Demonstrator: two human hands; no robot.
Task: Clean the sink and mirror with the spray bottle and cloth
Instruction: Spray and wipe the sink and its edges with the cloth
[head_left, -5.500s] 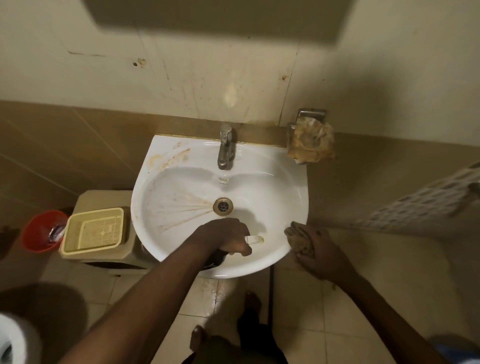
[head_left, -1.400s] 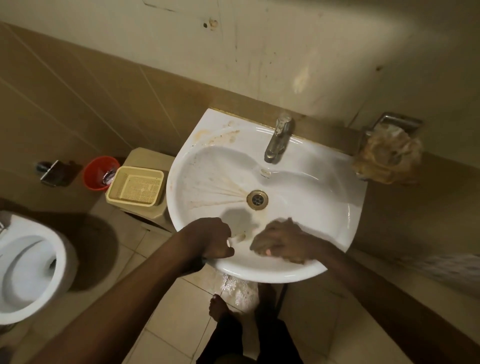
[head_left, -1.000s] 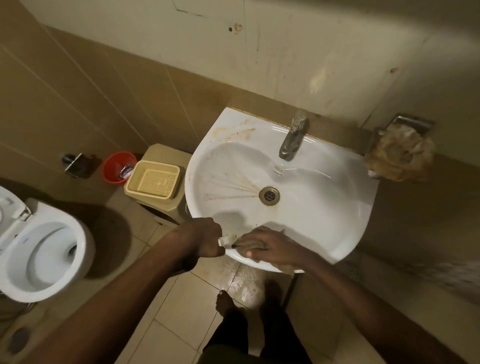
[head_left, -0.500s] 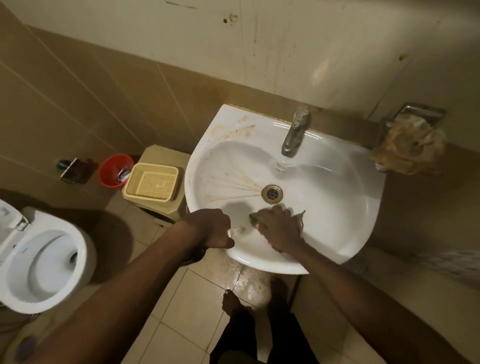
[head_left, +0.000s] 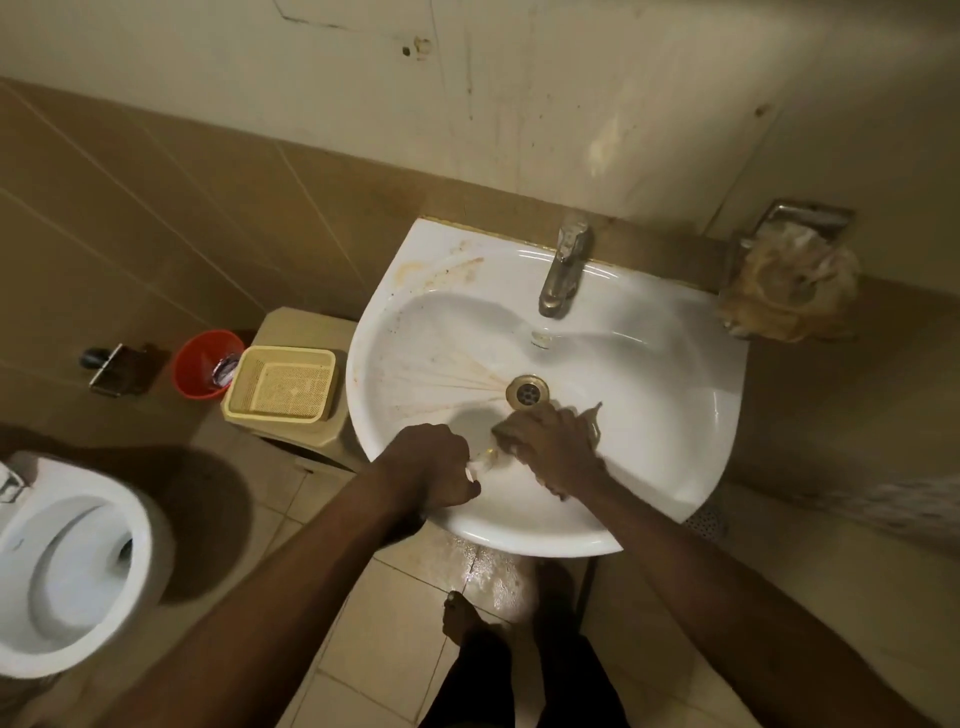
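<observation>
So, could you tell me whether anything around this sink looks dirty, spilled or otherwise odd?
Brown streaks fan across the sink bowl's left side toward the drain, with rusty marks on its back-left rim. The floor below glistens wet.

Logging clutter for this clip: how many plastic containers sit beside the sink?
2. A red bucket stands on the floor by the tiled wall, and a yellow basket sits on a beige stand between it and the sink. Others may be hidden underneath.
</observation>
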